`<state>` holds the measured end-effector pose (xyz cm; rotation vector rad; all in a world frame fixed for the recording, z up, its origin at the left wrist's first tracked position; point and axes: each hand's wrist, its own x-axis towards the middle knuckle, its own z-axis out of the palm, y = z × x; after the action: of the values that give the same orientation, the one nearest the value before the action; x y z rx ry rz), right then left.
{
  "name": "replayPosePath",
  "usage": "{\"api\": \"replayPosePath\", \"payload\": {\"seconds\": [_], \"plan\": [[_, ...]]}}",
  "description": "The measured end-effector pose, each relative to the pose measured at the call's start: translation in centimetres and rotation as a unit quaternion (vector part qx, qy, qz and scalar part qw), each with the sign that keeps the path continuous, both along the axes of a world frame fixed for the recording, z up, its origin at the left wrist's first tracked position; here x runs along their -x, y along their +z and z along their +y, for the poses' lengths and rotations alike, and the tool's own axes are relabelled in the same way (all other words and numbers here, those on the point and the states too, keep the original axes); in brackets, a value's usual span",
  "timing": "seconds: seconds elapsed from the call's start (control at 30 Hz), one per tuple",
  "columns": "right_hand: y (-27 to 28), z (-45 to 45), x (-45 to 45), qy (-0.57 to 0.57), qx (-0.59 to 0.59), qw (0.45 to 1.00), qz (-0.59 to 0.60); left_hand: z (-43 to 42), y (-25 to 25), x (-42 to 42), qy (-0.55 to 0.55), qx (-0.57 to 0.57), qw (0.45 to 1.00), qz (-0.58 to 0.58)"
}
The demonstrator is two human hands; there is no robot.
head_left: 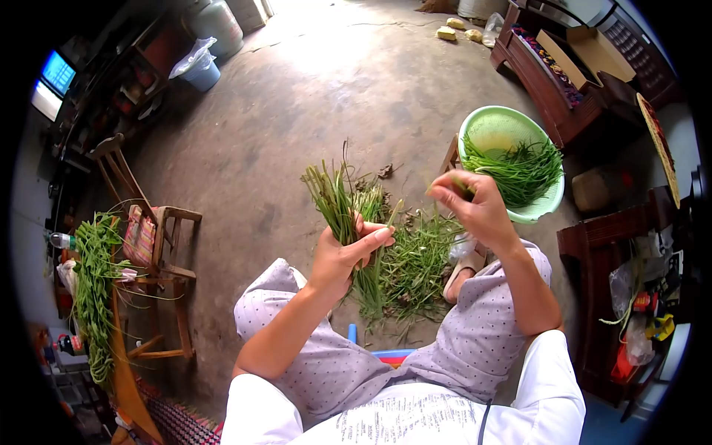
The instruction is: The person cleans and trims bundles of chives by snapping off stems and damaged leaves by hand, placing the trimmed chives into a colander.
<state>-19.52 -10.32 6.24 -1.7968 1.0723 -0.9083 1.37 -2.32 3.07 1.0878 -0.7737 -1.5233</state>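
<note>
My left hand [343, 256] is wrapped round a bunch of chives [331, 199], its cut ends pointing up and its leaves hanging below the fist. One pale stalk stands apart near the thumb. To the right, my right hand [475, 204] is raised with thumb and fingers pinched together. A blurred thin bit seems to show at the fingertips, too small to name. Below both hands a loose heap of chives and trimmings [419, 259] lies on the floor. Sorted chives [519, 170] fill part of a light green basket [493, 121] beside my right hand.
At left stand a wooden chair [159, 215] and a bench loaded with leafy greens [96, 289]. A blue bin [200, 73] with a bag liner is farther back. Dark wooden furniture [538, 81] lines the right side. My foot [463, 276] rests beside the heap.
</note>
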Motion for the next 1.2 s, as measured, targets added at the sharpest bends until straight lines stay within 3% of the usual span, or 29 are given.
{"api": "replayPosePath", "payload": {"seconds": [0.1,0.17,0.23,0.3,0.37,0.53,0.6,0.73,0.83,0.9,0.97,1.1,1.13,1.2], "plan": [[1.5,1.4,0.3,0.041,-0.016,0.996,0.073,0.2,0.0,0.1,-0.031,-0.021,0.998,0.048],[1.2,2.1,-0.1,0.049,-0.038,0.997,0.053,0.2,-0.1,0.5,-0.045,-0.029,0.997,0.047],[0.0,2.4,-0.6,0.078,-0.147,0.984,-0.064,0.1,-0.1,0.9,-0.059,-0.035,0.997,0.045],[-1.4,2.5,-0.7,0.072,-0.166,0.981,-0.073,0.1,-0.2,1.3,-0.084,-0.040,0.995,0.042],[-2.4,2.6,-0.7,0.084,-0.221,0.951,-0.197,0.0,-0.2,1.6,-0.090,-0.039,0.994,0.044],[-2.1,2.4,-0.4,0.093,-0.198,0.943,-0.252,-0.2,0.2,1.4,-0.116,-0.080,0.985,0.103],[-1.4,2.4,0.1,0.094,-0.150,0.975,-0.137,-0.2,0.1,1.2,-0.125,-0.103,0.979,0.122],[-1.0,1.9,0.5,0.096,-0.109,0.981,-0.129,-0.2,-0.1,0.7,-0.172,-0.124,0.955,0.209],[-0.1,1.4,1.3,0.100,-0.053,0.989,-0.100,-0.1,-0.2,0.5,-0.175,-0.108,0.958,0.200],[1.9,1.8,2.0,0.166,-0.023,0.981,0.097,-0.1,0.2,0.8,-0.161,-0.083,0.970,0.162],[2.3,1.8,2.2,0.152,-0.015,0.982,0.112,0.0,0.3,1.1,-0.146,-0.060,0.980,0.124],[1.2,2.2,1.3,0.151,-0.094,0.984,0.027,-0.1,0.1,1.3,-0.122,-0.035,0.989,0.081],[-0.4,2.6,0.4,0.177,-0.092,0.977,-0.069,-0.2,0.0,1.3,-0.129,-0.028,0.988,0.075],[-1.4,2.9,-0.3,0.187,-0.085,0.967,-0.147,-0.3,-0.5,1.2,-0.141,-0.021,0.987,0.077]]}}
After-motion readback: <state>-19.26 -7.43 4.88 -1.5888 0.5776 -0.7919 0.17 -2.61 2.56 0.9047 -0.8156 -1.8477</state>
